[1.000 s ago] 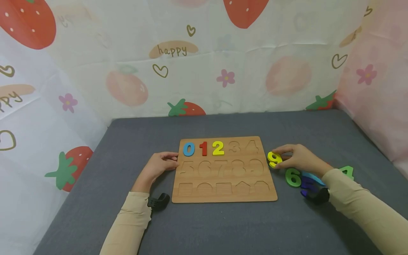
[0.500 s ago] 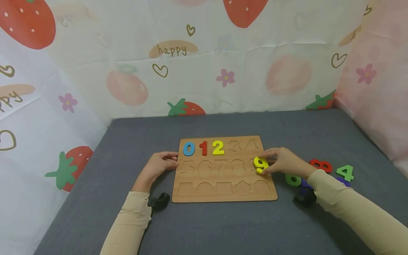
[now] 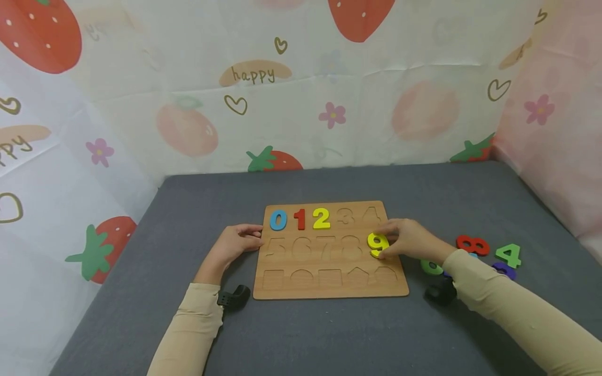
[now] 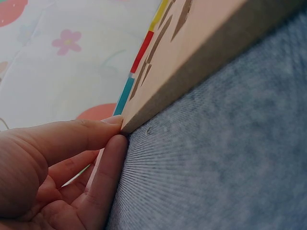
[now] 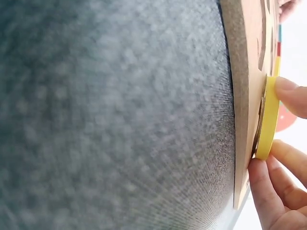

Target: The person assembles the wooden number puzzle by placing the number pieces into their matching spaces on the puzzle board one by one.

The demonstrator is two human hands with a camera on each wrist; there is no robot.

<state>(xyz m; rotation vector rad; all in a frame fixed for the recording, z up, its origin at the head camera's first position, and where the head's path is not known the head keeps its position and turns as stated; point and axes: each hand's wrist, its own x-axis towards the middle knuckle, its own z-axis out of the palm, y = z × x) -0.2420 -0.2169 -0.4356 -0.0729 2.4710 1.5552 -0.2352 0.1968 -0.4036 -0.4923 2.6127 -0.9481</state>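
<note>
My left hand (image 3: pixel 232 243) holds the left edge of a wooden number board (image 3: pixel 305 262), thumb (image 4: pixel 81 136) against its rim. Between thumb and fingers my right hand (image 3: pixel 408 237) pinches a yellow number 9 (image 3: pixel 377 240) over the right end of the middle row. In the right wrist view the yellow 9 (image 5: pixel 270 117) lies close to the board's face, with a thin dark gap under it. A blue 0 (image 3: pixel 278 220), a red 1 (image 3: pixel 300 219) and a yellow 2 (image 3: pixel 322 219) sit in the top row; the other recesses in view hold no pieces.
Loose numbers lie right of the board: a red 8 (image 3: pixel 472 244), a green 4 (image 3: pixel 509 255), a green 6 (image 3: pixel 431 267) and a purple piece (image 3: pixel 504 270). My right forearm partly covers the pile. Grey cloth (image 3: pixel 310 339) covers the table; a printed curtain (image 3: pixel 301 125) stands behind.
My right hand has carried the yellow 9 leftward from beside the board to over the middle row's right end, uncovering the red 8 and green 4. My left hand stays at the board's edge.
</note>
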